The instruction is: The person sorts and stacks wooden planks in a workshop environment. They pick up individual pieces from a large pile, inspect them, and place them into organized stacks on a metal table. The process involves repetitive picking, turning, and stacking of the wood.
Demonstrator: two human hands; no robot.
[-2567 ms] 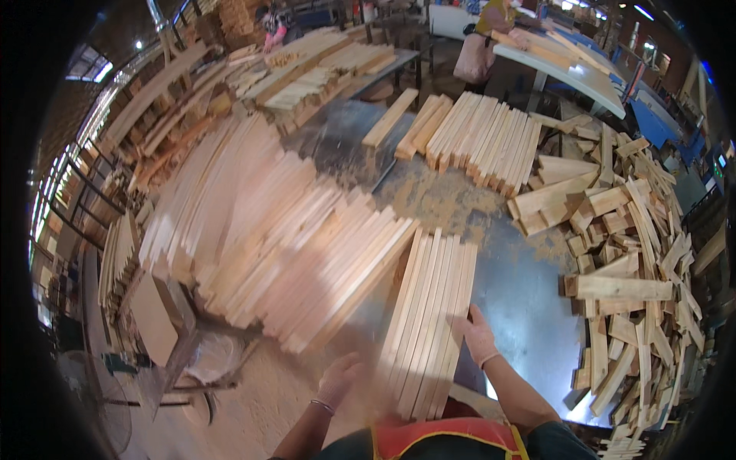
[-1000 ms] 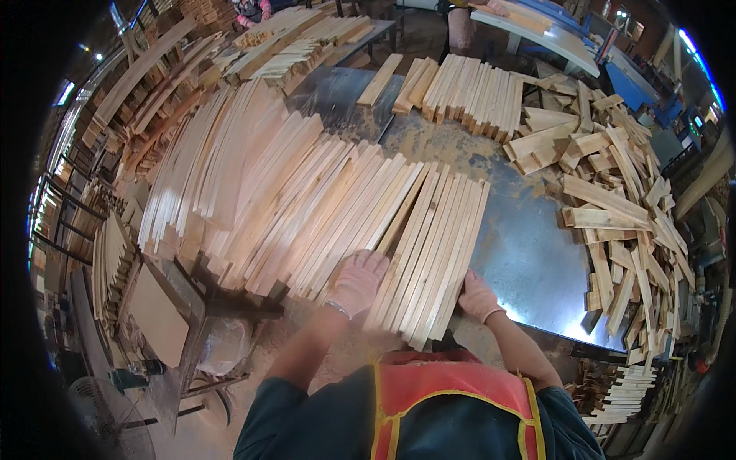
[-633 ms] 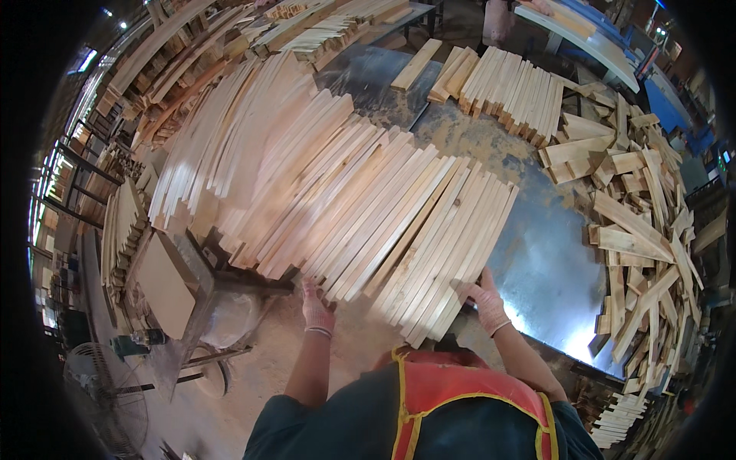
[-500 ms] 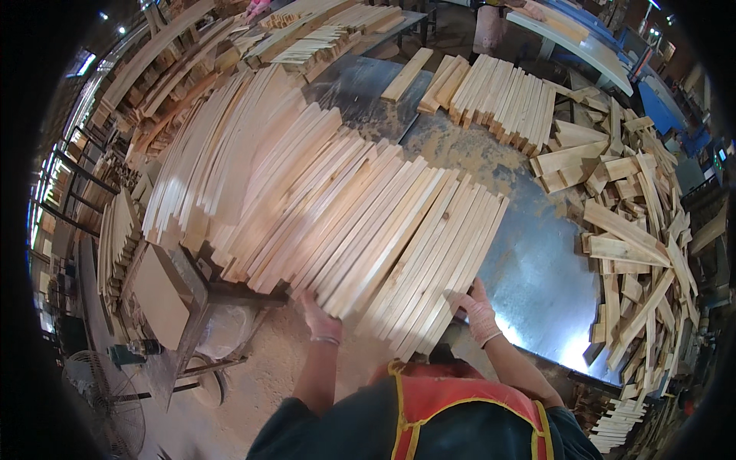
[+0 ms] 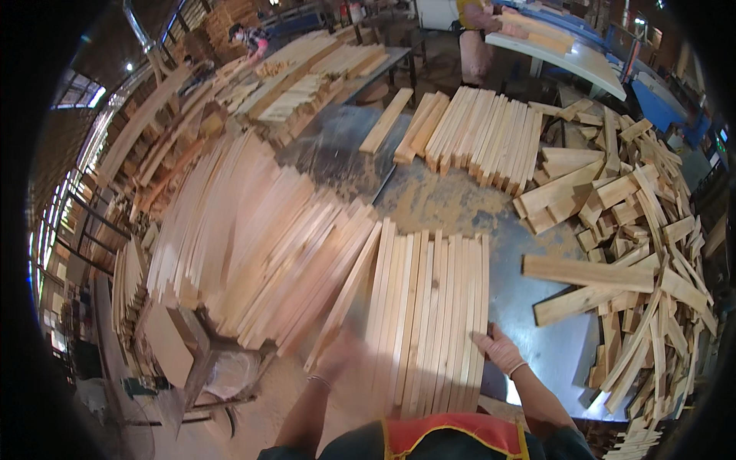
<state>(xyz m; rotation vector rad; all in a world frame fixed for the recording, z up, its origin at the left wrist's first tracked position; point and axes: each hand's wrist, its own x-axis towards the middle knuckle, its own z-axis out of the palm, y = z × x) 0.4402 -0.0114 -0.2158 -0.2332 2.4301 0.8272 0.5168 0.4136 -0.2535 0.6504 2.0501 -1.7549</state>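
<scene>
At the lower centre of the frame, a bundle [image 5: 429, 322] of pale slats lies side by side between a person's two gloved hands, its long edges running nearly straight up and down the frame. The right hand [image 5: 500, 351] is at the bundle's right edge, low down, the thumb touching the wood and spread apart from the other fingers. The left hand [image 5: 341, 356] is blurred, close to the bundle's lower left and to the bottom end of a loose slat [image 5: 345, 295]; whether its fingers are spread or closed, or touch either, I cannot tell. That slat slants from the bundle's upper left corner down and left, in the gap beside a wide pile [image 5: 268, 245] of slats, which fills the left of the frame.

Right of the bundle shows the bare metal table [image 5: 510, 303]; beyond its top end, sawdust [image 5: 429, 195] covers the surface. Further up stand a row [image 5: 483, 138] of short strips and, to its left, a single board [image 5: 386, 121]. Down the right of the frame runs a heap of offcuts [image 5: 613, 207], a long board [image 5: 586, 272] poking left from it. At the bottom edge is a red apron [image 5: 452, 437] with yellow trim; at upper right, a co-worker [image 5: 475, 46] stands by a white table [image 5: 552, 57].
</scene>
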